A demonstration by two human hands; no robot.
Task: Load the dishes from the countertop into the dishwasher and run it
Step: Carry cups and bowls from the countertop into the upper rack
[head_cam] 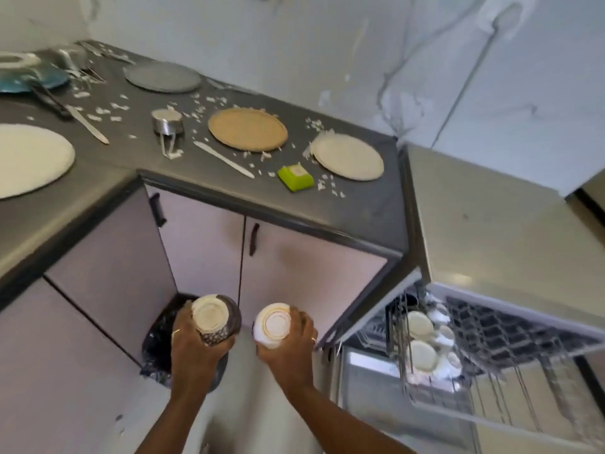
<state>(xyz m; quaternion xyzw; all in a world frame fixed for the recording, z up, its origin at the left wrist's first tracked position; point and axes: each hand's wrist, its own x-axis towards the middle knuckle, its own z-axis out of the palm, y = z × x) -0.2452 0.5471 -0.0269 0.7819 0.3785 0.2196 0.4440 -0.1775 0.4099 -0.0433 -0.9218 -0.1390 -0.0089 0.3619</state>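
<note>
Bowls sit one in each of our hands, both turned base-up: our left hand [193, 350] curls round a dark patterned bowl [211, 314], our right hand [293, 350] curls round a white bowl [273, 322], the two held side by side and just apart, low in front of the cupboard doors. Under the left hand lies a bin [157, 339] lined with a dark bag, so the dark bowl hangs over it while the white one is just off to its side. What the next move turns on is direction: the dishwasher [366, 371] stands open to our right, its upper rack [510, 326] drawn out and carrying pale dishes [420, 324] at the end nearest us, and the right hand with the white bowl is plainly the nearer of the two (the left would have to cross past it). We judge the white bowl should go first, swung rightward and kept inverted over the tines. Further out, up on the surface [343, 208], more waits: a pale plate [347, 156] nearest the dishwasher, a woven tan plate [247, 129], a grey plate [162, 77] and a white plate [29, 158] far left, among scattered scraps.
</note>
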